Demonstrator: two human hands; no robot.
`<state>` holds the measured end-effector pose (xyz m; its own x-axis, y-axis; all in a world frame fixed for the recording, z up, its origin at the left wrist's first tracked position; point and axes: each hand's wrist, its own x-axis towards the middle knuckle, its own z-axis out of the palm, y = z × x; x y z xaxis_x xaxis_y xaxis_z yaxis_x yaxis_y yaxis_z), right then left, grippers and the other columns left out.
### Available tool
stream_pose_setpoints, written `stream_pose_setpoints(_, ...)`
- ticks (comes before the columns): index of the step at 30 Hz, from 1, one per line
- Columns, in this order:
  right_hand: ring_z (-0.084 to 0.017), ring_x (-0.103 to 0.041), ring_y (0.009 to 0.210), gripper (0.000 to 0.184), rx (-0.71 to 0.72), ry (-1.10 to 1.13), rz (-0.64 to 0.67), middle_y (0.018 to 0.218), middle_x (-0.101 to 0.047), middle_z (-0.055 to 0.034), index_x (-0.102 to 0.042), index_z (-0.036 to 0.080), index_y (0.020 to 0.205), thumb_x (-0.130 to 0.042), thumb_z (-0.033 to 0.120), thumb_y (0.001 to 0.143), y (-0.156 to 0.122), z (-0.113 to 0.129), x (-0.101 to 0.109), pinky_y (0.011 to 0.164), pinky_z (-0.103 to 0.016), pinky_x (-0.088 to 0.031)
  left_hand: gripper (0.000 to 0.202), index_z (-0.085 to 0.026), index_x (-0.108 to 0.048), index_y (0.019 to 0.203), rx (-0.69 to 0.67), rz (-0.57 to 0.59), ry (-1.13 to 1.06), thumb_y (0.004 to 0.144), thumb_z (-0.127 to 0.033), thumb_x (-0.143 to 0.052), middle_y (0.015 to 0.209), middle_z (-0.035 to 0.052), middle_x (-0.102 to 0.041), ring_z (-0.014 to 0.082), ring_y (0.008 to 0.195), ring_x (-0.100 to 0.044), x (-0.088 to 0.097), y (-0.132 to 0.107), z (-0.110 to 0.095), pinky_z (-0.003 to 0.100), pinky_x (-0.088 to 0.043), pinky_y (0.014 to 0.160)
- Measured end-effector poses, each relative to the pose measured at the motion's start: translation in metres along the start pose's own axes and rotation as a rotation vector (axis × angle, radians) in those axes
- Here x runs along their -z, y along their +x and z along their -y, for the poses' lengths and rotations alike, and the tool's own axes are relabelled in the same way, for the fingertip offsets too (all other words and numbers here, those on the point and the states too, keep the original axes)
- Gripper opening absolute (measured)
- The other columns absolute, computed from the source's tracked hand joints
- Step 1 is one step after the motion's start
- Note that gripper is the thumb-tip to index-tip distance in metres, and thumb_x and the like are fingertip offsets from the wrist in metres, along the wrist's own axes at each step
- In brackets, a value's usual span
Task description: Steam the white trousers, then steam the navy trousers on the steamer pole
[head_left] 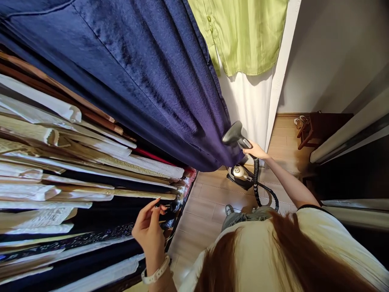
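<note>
My right hand [256, 150] is wrapped round the handle of a grey garment steamer head [233, 133]. The steamer head is up against the lower edge of a long dark blue garment [170, 101], which hangs in folds. From the handle a black ribbed hose [256, 182] runs down and loops near the steamer base [241, 173] on the floor. Raised at the lower left, my left hand [149, 225] has its fingers curled and the thumb near the index finger. Something small and dark shows at those fingertips, too small to name. A light band circles that wrist.
Many clothes [100, 178] hang packed along the left side. A yellow-green shirt [252, 36] hangs before a white panel [247, 101]. A brown wooden stool [322, 125] with sandals [300, 120] beside it stands at the right, near pale curtains [349, 125]. The floor [203, 202] is wood planks.
</note>
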<state>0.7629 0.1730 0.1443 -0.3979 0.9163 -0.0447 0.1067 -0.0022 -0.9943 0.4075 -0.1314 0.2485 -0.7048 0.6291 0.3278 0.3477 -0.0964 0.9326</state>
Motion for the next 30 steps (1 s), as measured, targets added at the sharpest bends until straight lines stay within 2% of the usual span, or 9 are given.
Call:
stream_pose_setpoints(4,-0.009,-0.049,0.055,0.025,-0.017,-0.012,0.091,0.063,-0.059,0.0071,-0.055,0.02,0.09,-0.074,0.018,0.073,0.015,0.022,0.01,0.051,-0.024,-0.038,0.032,-0.016,-0.075,0.104,0.001,0.001,0.03,0.081,-0.038,-0.075,0.075,0.001,-0.066,0.0116,0.066,-0.058,0.0,-0.004,0.0,0.025,-0.049,0.069)
stream_pose_setpoints(8,-0.01,-0.052,0.056,0.019,-0.007,0.011,0.143,0.065,-0.06,0.0063,-0.054,0.02,0.094,-0.068,0.021,0.081,0.025,0.039,0.008,0.053,-0.024,-0.041,0.031,-0.016,-0.075,0.103,0.017,-0.041,0.02,0.081,-0.037,-0.075,0.075,0.0009,-0.066,0.0108,0.066,-0.058,0.004,-0.008,0.001,0.023,-0.047,0.067)
stream_pose_setpoints(12,-0.01,-0.05,0.049,0.023,-0.072,-0.023,0.269,0.059,-0.059,0.0062,-0.056,0.019,0.088,-0.073,0.015,0.073,0.024,0.042,0.006,0.048,-0.025,-0.038,0.031,-0.016,-0.075,0.103,0.024,-0.095,0.008,0.079,-0.036,-0.076,0.076,0.001,-0.067,0.0109,0.066,-0.058,0.01,-0.014,0.001,0.023,-0.048,0.066)
stream_pose_setpoints(14,-0.01,-0.049,0.048,0.023,-0.092,-0.035,0.31,0.057,-0.059,0.0068,-0.057,0.019,0.088,-0.074,0.015,0.072,0.024,0.041,0.005,0.046,-0.025,-0.036,0.032,-0.016,-0.075,0.102,0.043,-0.125,0.011,0.078,-0.036,-0.077,0.075,0.0008,-0.066,0.0112,0.066,-0.058,0.011,-0.016,-0.001,0.023,-0.048,0.064)
stream_pose_setpoints(19,-0.009,-0.051,0.052,0.027,-0.039,-0.07,0.291,0.064,-0.062,0.0075,-0.056,0.02,0.102,-0.07,0.019,0.078,0.033,0.034,0.005,0.048,-0.023,-0.035,0.032,-0.017,-0.075,0.101,0.088,-0.147,-0.003,0.076,-0.037,-0.078,0.074,-0.0001,-0.066,0.01,0.066,-0.057,0.013,-0.014,-0.004,0.022,-0.046,0.063)
stream_pose_setpoints(23,-0.009,-0.048,0.048,0.027,-0.101,-0.131,0.359,0.056,-0.059,0.0069,-0.06,0.018,0.089,-0.075,0.013,0.068,0.038,0.019,0.007,0.045,-0.024,-0.03,0.032,-0.017,-0.076,0.099,0.085,-0.143,-0.024,0.073,-0.036,-0.08,0.073,-0.0008,-0.065,0.0103,0.066,-0.057,0.015,-0.011,-0.002,0.023,-0.047,0.066)
stream_pose_setpoints(28,-0.011,-0.054,0.057,0.029,-0.092,-0.05,0.365,0.071,-0.065,0.0033,-0.058,0.02,0.097,-0.073,0.023,0.072,0.033,-0.002,0.011,0.053,-0.026,-0.038,0.033,-0.017,-0.076,0.096,0.163,-0.175,-0.017,0.069,-0.035,-0.081,0.072,-0.0008,-0.066,0.0102,0.065,-0.056,0.009,-0.008,-0.005,0.023,-0.046,0.064)
stream_pose_setpoints(30,-0.012,-0.054,0.057,0.028,-0.105,-0.031,0.367,0.07,-0.064,0.0036,-0.058,0.02,0.094,-0.073,0.022,0.07,0.031,-0.013,0.013,0.054,-0.026,-0.039,0.034,-0.017,-0.076,0.094,0.191,-0.177,-0.021,0.066,-0.035,-0.082,0.07,-0.001,-0.065,0.0101,0.064,-0.056,0.003,-0.006,-0.007,0.023,-0.046,0.063)
